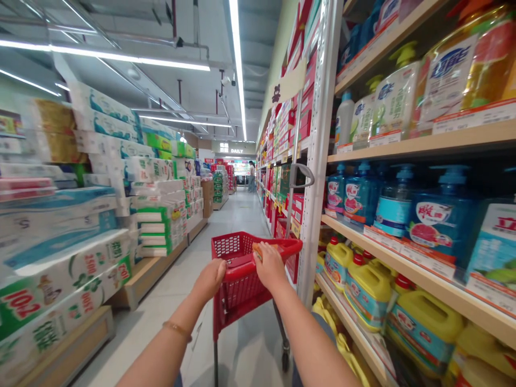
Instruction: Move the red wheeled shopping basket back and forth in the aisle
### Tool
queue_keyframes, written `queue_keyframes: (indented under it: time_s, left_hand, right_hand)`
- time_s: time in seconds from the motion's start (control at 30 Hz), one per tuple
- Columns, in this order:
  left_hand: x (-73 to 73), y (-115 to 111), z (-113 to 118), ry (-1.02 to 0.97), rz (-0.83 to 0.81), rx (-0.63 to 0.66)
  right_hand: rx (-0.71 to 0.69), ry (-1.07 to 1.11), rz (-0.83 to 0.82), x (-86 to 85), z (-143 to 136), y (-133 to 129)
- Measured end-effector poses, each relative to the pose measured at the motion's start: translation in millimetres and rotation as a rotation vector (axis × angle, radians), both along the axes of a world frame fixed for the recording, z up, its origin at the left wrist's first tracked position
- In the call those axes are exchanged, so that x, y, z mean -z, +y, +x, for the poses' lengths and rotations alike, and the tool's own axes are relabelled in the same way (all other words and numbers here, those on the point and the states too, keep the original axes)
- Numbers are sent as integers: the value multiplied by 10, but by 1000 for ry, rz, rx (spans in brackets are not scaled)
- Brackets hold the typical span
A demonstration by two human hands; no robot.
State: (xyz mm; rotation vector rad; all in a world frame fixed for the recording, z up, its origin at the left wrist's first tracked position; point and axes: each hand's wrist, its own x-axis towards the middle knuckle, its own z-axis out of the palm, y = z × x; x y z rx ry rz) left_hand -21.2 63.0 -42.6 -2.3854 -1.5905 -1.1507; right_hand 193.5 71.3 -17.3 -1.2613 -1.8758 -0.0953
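Observation:
A red plastic shopping cart (245, 293) stands in front of me on the aisle floor, with perforated sides and legs on wheels. My left hand (212, 277) is closed at the near left corner of its rim. My right hand (269, 264) is closed over the near rim, farther to the right. Beside its fingers shows a small orange patch (257, 249), too hidden to identify. A thin upright pole with a grey loop handle (302, 176) rises at the cart's right side. Most of the basket's inside is hidden.
Close on the right, shelves (403, 142) hold pump bottles (433, 207) and yellow jugs (423, 322). A white metal upright (322, 134) stands near the cart. Stacked paper packs (68, 285) line the left on low wooden platforms (161, 274). A person (251, 174) is far down the aisle.

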Motion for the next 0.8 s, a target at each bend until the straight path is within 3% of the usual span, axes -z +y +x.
queue_keyframes:
  time_s: [0.07,0.17,0.27,0.37,0.5,0.6,0.67,0.8]
  left_hand:
    - [72,50,107,-31,46,-26]
    - [108,65,242,-35,84,16]
    - [102,43,218,-64,51,104]
    - [133,54,129,-120,7,156]
    - [260,138,215,-155,49,52]
    - [347,191,418,-79,64,-74]
    - [364,198,530,-39,56,-138]
    - [322,166,560,56,-7,-71]
  right_hand:
    - [4,8,14,16,-76,-42]
    - [-128,-17,58,51,-257,-198]
    - [-202,-4,61,63,-286,-285]
    - [-201,15,65,69,-153,-210]
    - [-95,80,76,109,-78,-107]
    - [-34,118,50,139,-170,-207]
    - [-72,87,49,147,-216,-322]
    - [-129,-27,58,128,-94,-421]
